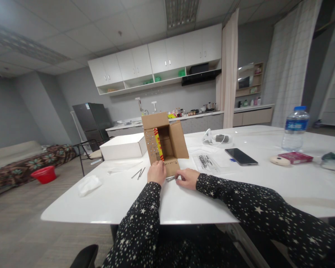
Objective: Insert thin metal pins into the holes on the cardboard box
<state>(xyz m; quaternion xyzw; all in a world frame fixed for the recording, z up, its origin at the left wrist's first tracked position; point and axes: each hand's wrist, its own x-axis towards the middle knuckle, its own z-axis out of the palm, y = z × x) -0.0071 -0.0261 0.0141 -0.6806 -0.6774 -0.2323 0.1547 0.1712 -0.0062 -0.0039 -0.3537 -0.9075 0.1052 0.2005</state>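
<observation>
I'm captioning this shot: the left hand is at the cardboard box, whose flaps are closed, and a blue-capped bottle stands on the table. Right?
Not quite: the head view shows the cardboard box with flaps open. The left hand is at it, and the bottle stands on the table.

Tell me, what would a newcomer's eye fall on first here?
Probably the open cardboard box mid-table, with the left hand against its near edge and the right hand just to the right of that. Next, perhaps, the blue-capped bottle standing at the table's right, and the bright red tub on the floor at the left.
</observation>
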